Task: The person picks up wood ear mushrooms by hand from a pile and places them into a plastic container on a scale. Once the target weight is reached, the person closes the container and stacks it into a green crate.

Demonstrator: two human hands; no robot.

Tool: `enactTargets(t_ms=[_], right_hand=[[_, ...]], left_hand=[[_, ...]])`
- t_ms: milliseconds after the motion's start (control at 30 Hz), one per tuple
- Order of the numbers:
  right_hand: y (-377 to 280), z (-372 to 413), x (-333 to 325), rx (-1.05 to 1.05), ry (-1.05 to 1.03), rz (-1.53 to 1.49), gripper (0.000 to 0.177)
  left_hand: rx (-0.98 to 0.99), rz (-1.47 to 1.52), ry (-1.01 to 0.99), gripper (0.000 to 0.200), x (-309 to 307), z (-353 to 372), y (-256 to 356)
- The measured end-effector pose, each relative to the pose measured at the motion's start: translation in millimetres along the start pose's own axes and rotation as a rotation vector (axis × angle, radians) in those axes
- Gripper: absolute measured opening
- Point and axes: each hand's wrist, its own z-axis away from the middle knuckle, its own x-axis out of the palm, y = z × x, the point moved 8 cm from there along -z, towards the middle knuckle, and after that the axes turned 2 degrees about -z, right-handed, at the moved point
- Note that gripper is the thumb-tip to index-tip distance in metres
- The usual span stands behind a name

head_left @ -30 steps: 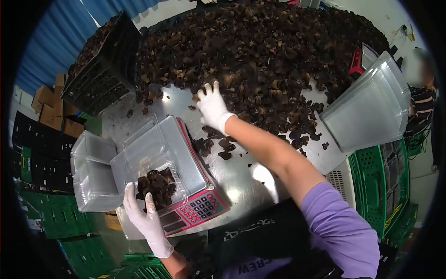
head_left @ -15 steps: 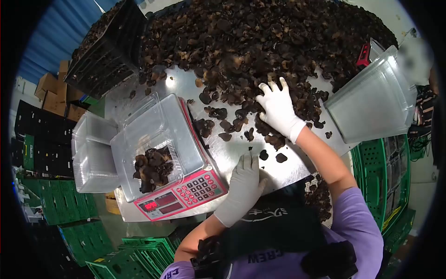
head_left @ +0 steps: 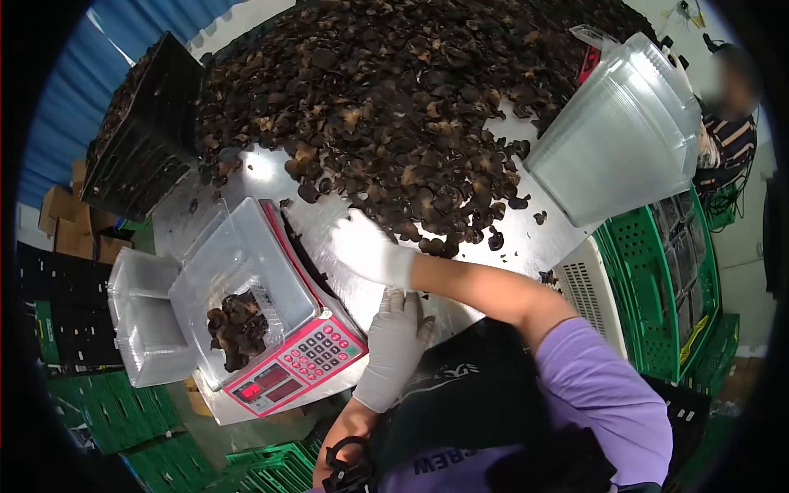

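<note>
My right hand [head_left: 371, 251], in a white glove, is low over the bare metal table just right of the scale. Glare and blur wash out its fingers, so I cannot tell whether anything is in them. By the table's near edge lies my left hand [head_left: 393, 341], also gloved, fingers stretched and holding nothing, close to the scale's keypad. The pink-edged digital scale [head_left: 325, 345] carries a clear plastic container [head_left: 275, 287] with dark wood ear mushrooms [head_left: 238, 324] in it. Beyond my hands spreads a large heap of wood ear mushrooms [head_left: 411, 123].
Stacked clear containers [head_left: 152, 329] stand left of the scale, and a taller stack of clear tubs [head_left: 612, 140] is at the right. A black crate [head_left: 144, 135] tilts at the back left. Green crates [head_left: 649, 279] flank the table; another person [head_left: 727, 135] is at far right.
My right hand has moved from the heap's near side leftward and closer to me, beside the scale. Loose pieces on the metal there no longer show. The view has shifted; my left hand stays flat.
</note>
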Motion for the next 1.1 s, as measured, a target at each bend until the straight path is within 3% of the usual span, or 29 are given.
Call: enactTargets(t_ms=[133,267,333,467,533,600,667,733,800,867,933,967,1000,1067,1100], right_hand=[[22,89,-22,-0.091,0.184,0.028,0.019],[46,148,-32,0.044,0.205,0.063,0.029],[57,162,-45,0.113,0.282,-0.185,0.040],[96,152,-73,0.163,0.572,-0.540,0.037],[119,137,-80,0.364,0.645,-0.401,0.038],[132,112,-83,0.428,0.647,-0.275,0.042],[145,86,-68,0.492,0.541,-0.179,0.045],[147,83,-56,0.443,0.554,-0.113,0.043],[148,91,-57,0.449,0.603,-0.150,0.037],[146,115,-74,0.482,0.784,-0.274,0.019],[150,147,-78,0.558,0.958,-0.467,0.013],[156,161,-71,0.593,1.031,-0.681,0.011],[163,170,-58,0.658,0.946,-0.936,0.008],[171,198,-35,0.771,0.911,-1.090,0.005],[173,206,-33,0.766,0.953,-1.100,0.004]], left_hand=[[0.000,-0.037,-0.023,0.060,1,-2,3],[0.028,-0.132,-0.009,0.061,2,-3,5],[0.029,-0.146,-0.023,0.061,3,-3,2],[0.078,-0.164,-0.043,0.061,1,-1,0],[0.121,-0.172,0.029,0.056,-4,-1,2],[0.077,-0.081,0.012,0.051,-12,-4,-1],[0.036,0.008,-0.011,0.047,-17,-7,-2],[-0.122,0.060,0.114,0.030,-31,-15,-14],[-0.088,0.056,0.293,0.024,-45,-29,-14],[-0.113,0.010,0.387,0.029,-55,-54,-15],[-0.138,-0.091,0.432,0.035,-53,-81,-14],[-0.197,-0.153,0.358,0.038,-45,-96,-20],[-0.196,-0.151,0.358,0.038,-37,-104,-25],[-0.078,-0.083,0.536,0.036,-39,-112,-28],[-0.123,-0.029,0.542,0.033,-39,-112,-34]])
